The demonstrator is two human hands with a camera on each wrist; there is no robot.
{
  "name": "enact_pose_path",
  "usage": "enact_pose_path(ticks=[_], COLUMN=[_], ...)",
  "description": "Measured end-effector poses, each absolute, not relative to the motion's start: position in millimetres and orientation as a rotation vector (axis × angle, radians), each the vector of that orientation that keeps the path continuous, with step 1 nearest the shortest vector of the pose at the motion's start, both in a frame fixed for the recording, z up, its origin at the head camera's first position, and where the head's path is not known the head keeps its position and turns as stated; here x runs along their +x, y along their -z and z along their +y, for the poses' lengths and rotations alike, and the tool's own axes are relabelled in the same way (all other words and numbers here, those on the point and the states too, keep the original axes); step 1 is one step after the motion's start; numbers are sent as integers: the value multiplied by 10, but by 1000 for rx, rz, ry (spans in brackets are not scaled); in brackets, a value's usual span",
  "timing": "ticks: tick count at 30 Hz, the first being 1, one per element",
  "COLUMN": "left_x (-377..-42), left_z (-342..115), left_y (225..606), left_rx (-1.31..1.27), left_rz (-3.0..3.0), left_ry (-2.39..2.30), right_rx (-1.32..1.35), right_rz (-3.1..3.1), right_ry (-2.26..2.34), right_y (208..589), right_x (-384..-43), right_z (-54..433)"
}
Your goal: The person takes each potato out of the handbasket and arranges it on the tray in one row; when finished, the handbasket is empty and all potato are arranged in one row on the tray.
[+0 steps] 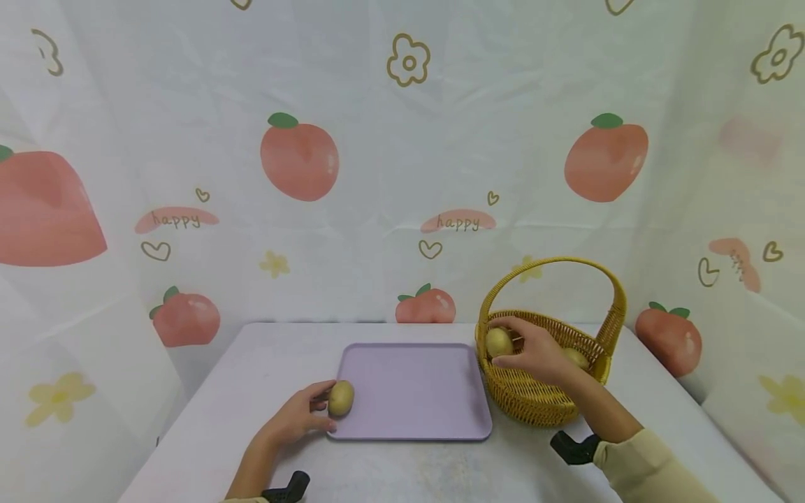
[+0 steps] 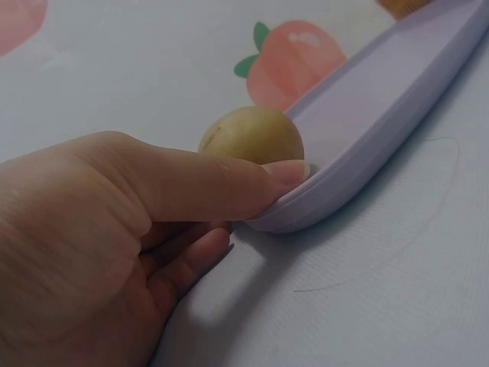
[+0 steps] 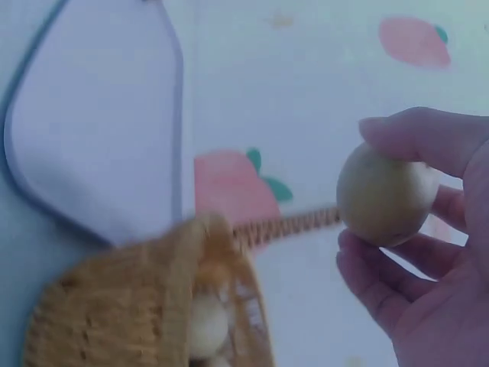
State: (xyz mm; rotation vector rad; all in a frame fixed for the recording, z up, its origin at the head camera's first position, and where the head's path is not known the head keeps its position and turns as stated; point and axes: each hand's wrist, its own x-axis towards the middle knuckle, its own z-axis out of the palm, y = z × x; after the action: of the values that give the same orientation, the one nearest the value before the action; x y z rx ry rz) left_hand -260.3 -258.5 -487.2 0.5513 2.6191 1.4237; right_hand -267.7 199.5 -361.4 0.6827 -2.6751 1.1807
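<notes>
At the near-left corner of a lilac tray (image 1: 415,391), my left hand (image 1: 298,417) grips a yellow-brown potato (image 1: 341,398). In the left wrist view the thumb lies across the near side of that potato (image 2: 252,136), right at the tray's rim. My right hand (image 1: 534,353) holds a second potato (image 1: 499,342) over the left side of a wicker basket (image 1: 531,412). The right wrist view shows this potato (image 3: 386,195) between thumb and fingertips, raised above the basket (image 3: 114,306). Inside the basket lies another potato (image 1: 575,358), partly hidden by the right hand.
The basket's tall arched handle (image 1: 560,260) rises over its opening. The tray lies flat on a white table (image 1: 277,363), to the left of the basket. Behind the table hangs a white curtain (image 1: 371,265) printed with peaches and flowers.
</notes>
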Motion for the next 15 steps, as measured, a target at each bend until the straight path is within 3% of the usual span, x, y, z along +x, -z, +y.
enact_pose_path(ticks=[8, 15], left_x=[-2587, -2592], left_z=[-2574, -2570], left_y=[4864, 4865], left_rx=[534, 531], left_rz=[2609, 2604], left_ry=[-1435, -1447], right_rx=[736, 889], right_rz=[-2615, -2572], right_ry=[-1244, -1216], right_y=[3719, 4025], right_x=[-2700, -2798], right_z=[1563, 1141])
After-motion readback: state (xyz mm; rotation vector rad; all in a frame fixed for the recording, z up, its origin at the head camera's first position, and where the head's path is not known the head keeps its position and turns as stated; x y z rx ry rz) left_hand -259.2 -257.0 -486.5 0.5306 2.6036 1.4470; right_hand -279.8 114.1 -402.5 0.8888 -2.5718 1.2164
